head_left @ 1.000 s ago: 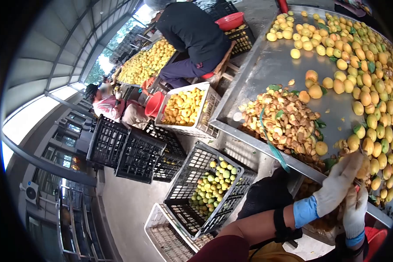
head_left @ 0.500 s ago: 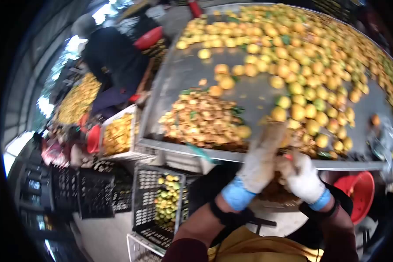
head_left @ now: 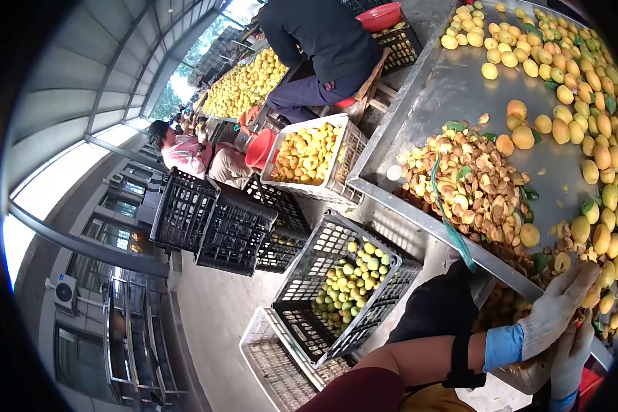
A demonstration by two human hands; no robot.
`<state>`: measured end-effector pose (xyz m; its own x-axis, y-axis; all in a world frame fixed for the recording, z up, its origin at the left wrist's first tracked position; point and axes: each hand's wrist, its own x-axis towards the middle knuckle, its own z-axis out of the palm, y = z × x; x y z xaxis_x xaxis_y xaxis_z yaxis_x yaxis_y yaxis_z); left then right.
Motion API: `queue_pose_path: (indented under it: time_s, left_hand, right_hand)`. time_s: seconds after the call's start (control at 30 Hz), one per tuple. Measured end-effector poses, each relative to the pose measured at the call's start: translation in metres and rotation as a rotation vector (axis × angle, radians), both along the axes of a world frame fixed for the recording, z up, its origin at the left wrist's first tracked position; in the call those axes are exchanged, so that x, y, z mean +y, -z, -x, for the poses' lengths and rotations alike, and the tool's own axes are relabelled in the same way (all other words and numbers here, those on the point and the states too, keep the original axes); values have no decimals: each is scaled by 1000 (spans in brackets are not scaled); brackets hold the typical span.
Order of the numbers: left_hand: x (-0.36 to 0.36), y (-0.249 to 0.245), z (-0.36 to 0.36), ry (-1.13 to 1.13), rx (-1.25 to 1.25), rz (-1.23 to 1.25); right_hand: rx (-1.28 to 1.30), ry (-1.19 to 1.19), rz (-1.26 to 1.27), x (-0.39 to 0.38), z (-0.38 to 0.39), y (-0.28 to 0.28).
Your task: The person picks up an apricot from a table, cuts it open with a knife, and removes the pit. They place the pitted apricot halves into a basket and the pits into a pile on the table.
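My left hand (head_left: 555, 312), in a whitish glove with a blue cuff, is at the front rim of the metal table (head_left: 408, 209). Its fingers are closed around an orange-yellow apricot (head_left: 591, 296), partly hidden by the glove. Just below it, my right hand (head_left: 570, 360), gloved alike, has its fingers curled; a small red bit shows between the hands, but what it belongs to I cannot make out. Whole apricots (head_left: 601, 237) lie beyond my fingers. Left of them is a heap of brown pits and scraps (head_left: 470, 185) with a green strip (head_left: 446, 220) hanging over the rim.
A black crate (head_left: 299, 319) of greenish fruit stands on the floor, beside a white crate (head_left: 271, 357). More black crates (head_left: 230, 230) and a white crate of apricots (head_left: 347, 161) are farther off. A seated person (head_left: 323, 48) and another in pink (head_left: 185, 151) are nearby.
My view has swung left, so the table and my hands now appear farther right. Both hands stay close together at the table's front rim.
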<state>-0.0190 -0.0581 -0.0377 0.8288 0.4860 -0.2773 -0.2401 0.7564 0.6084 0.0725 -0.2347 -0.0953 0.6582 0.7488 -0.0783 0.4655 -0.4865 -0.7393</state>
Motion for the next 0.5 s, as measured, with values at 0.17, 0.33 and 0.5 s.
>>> queue_pose_path:
  time_s: [0.17, 0.33, 0.5]
  left_hand:
    - [9, 2, -1, 127, 69, -76]
    - [25, -21, 1, 241, 81, -346]
    - [10, -26, 2, 255, 55, -612]
  right_hand:
    - [-25, 42, -88, -2, -2, 21]
    - [839, 233, -309, -3, -8, -11]
    - [501, 134, -287, -10, 2, 20]
